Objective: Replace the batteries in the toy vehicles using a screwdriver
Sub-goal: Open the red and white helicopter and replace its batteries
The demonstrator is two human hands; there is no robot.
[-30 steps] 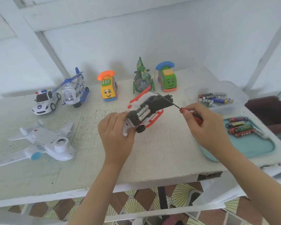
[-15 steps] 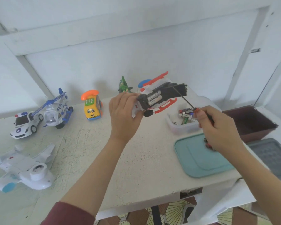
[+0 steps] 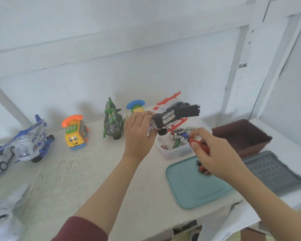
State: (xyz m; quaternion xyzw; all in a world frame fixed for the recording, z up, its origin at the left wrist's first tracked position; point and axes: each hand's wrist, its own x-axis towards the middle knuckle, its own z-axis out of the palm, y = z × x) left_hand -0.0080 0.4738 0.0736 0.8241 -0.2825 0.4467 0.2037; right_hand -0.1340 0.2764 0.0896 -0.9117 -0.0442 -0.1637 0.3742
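While its bay lies open with 2 batteries (image 3: 168, 116) showing, the toy helicopter (image 3: 181, 111) looks about halfway, I judge; closing it and the other toys (image 3: 75, 134) remain. The left hand (image 3: 139, 134) grips it just above the battery tub (image 3: 170, 152); the right hand (image 3: 217, 159), clamped on the red screwdriver (image 3: 197, 144), hovers over that tub's near rim.

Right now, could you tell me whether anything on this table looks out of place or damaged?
Only the red-and-white toy in the left hand: it is held underside up above the clear tub, its black cover swung open and batteries exposed. The tub's loose batteries lie jumbled. Nothing looks broken or spilled.
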